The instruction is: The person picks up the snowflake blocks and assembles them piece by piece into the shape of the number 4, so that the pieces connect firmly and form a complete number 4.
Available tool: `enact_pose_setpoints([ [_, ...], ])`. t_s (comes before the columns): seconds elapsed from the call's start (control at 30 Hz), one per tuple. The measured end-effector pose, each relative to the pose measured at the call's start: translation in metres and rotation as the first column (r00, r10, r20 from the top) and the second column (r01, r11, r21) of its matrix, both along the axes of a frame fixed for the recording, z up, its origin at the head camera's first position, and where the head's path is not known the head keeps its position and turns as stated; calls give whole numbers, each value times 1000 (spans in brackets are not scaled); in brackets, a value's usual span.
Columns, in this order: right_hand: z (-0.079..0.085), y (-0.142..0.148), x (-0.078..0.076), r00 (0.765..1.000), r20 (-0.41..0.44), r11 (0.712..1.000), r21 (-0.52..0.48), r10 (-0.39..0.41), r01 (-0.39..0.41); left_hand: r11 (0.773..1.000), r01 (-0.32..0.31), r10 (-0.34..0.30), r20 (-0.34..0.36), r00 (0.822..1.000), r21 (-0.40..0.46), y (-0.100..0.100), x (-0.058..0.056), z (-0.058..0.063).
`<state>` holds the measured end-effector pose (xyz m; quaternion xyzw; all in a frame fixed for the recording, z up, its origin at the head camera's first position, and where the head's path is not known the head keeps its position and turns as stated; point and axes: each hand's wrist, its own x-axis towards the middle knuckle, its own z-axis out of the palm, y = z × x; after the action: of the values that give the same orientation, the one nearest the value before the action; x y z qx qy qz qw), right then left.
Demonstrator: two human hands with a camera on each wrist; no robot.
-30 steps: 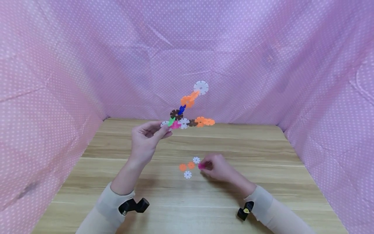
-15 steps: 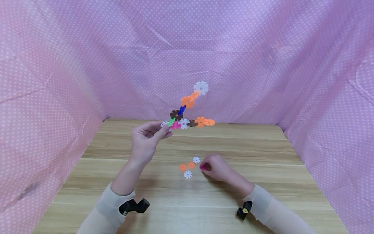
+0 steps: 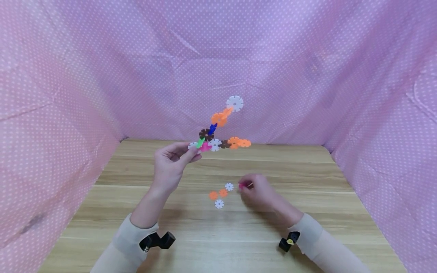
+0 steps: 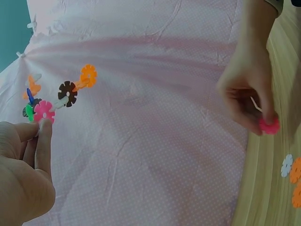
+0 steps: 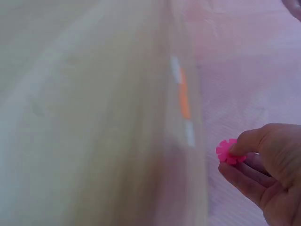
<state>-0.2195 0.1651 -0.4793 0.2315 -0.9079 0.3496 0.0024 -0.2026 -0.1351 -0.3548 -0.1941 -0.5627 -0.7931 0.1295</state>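
The left hand (image 3: 168, 163) pinches the chain (image 3: 215, 145); the right hand (image 3: 259, 191), lower, pinches a pink disc (image 5: 225, 150). Likely an adding step: joining calls for raising it toward the left hand.

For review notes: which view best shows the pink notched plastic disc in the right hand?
Right wrist: the pink disc shows large, notches clear, fingers covering part. Head shows a small pink patch; left wrist, its lower part.

A makeshift curtained booth (image 3: 61, 113); the wider room cannot be told. Pink, white-dotted fabric sheeting (image 3: 218, 57) hangs beyond and beside the left hand (image 3: 169, 167) and right hand (image 3: 258, 191), around the pale wood-grain tabletop (image 3: 218, 235) beneath them.
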Motion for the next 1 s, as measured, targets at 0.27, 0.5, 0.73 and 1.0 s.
enact_pose_setpoints([
  [0.27, 60, 16, -10, 996, -9, 905, -419, -86, 74, 1000, 6, -6, 6, 1000, 11, 0, 0, 0],
  [0.5, 114, 17, -6, 990, -120, 662, -748, -75, -41, 1000, 4, -4, 16, 1000, 0, 1, -2, -1],
  [0.73, 141, 10, 5, 982, -183, 590, -798, -42, -124, 1000, 16, -16, 7, 1000, 10, 3, -3, -1],
  [1.0, 144, 4, 12, 981, -193, 598, -789, -25, -140, 999, 24, -25, 13, 1000, 35, 6, -2, -5],
])
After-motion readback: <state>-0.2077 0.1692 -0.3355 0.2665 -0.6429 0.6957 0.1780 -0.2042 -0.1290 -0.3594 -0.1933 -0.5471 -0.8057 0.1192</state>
